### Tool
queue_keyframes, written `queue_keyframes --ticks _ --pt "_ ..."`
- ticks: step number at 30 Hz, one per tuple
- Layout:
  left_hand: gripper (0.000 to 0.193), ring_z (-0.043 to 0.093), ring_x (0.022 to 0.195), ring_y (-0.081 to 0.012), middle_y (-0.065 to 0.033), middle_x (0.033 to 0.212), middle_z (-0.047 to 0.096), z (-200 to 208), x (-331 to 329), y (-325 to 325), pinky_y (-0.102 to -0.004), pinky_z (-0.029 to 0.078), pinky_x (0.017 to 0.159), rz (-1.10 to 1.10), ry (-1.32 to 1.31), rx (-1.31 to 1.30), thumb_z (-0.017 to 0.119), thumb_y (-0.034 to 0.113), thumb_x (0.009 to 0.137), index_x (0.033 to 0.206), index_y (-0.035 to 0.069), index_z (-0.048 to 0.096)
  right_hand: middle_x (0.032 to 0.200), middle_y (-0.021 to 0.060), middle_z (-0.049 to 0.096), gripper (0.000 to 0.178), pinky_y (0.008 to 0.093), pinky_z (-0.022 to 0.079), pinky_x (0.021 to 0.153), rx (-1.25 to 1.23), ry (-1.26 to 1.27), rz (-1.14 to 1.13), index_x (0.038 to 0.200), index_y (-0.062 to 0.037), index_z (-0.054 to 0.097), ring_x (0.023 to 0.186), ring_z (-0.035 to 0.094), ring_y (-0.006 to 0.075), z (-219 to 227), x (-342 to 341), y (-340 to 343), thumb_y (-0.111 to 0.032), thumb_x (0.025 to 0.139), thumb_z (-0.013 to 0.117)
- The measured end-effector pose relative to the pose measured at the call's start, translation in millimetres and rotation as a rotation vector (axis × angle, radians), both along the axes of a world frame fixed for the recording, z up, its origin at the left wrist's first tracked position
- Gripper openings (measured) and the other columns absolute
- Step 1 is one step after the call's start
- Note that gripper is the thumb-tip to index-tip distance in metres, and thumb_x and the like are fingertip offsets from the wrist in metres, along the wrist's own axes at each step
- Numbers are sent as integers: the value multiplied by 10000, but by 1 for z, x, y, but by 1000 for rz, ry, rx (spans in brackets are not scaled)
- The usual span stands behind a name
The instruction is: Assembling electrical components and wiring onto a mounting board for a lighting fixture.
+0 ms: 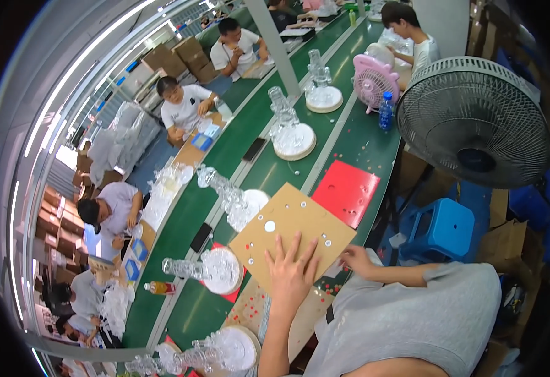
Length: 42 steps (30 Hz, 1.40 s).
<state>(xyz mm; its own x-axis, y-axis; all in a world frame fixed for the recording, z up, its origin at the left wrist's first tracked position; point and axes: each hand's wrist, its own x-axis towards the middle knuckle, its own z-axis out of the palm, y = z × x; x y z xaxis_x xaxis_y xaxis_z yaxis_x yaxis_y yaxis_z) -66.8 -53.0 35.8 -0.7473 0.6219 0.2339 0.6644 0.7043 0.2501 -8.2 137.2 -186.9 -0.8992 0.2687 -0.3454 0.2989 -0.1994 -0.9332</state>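
A square tan board [303, 220] with several small holes and printed marks lies tilted before me. My left hand [290, 267] rests flat on it, fingers spread. My right hand [359, 261] is at the board's near right corner with its fingers curled; what they pinch, if anything, is hidden. A red sheet [345, 191] with small holes lies just beyond the board. Small red dots [331, 289] are scattered on the worktop by my right hand.
Clear glass-like pieces on round white bases [295, 141] stand along the green conveyor belt [193, 276]. A large black fan [476, 122], a pink fan [375, 81], a blue bottle [385, 112] and a blue stool [441, 229] are to my right. Other people sit across the belt.
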Motion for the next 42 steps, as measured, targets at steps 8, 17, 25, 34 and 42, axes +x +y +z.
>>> queue_keyframes --ticks 8,17,25,34,42 --pt "699 381 1450 -454 -146 1523 506 9 11 1 -680 269 1143 -83 -104 77 827 366 785 1418 156 618 921 0 673 135 232 500 738 -159 414 -567 985 -80 646 818 640 87 159 -47 110 -208 1022 625" --pt "727 353 1470 -424 -168 1564 437 7 10 -1 -568 322 1166 -117 -178 143 826 243 749 1437 177 599 930 82 649 170 251 488 684 566 1042 37 1075 36 725 784 626 127 328 -119 57 54 943 620" --pt "736 368 1460 -435 -169 1550 459 21 5 7 -572 327 1158 9 -209 167 860 191 685 1389 181 647 891 87 661 116 352 538 689 759 951 922 966 -33 759 794 666 260 236 -134 70 -25 857 720" --pt "683 379 1463 -421 -147 1544 477 22 -4 19 -591 341 1139 86 -240 196 885 189 671 1325 205 690 952 66 664 234 354 567 719 877 1019 1096 988 -48 746 849 669 250 247 -144 88 -20 762 696" --pt "678 397 1457 -412 -138 1533 498 26 -5 29 -574 351 1148 137 -256 172 877 169 656 1311 199 706 960 57 629 219 330 574 695 1153 1124 1133 978 -43 702 847 652 220 249 -148 95 -93 766 681"
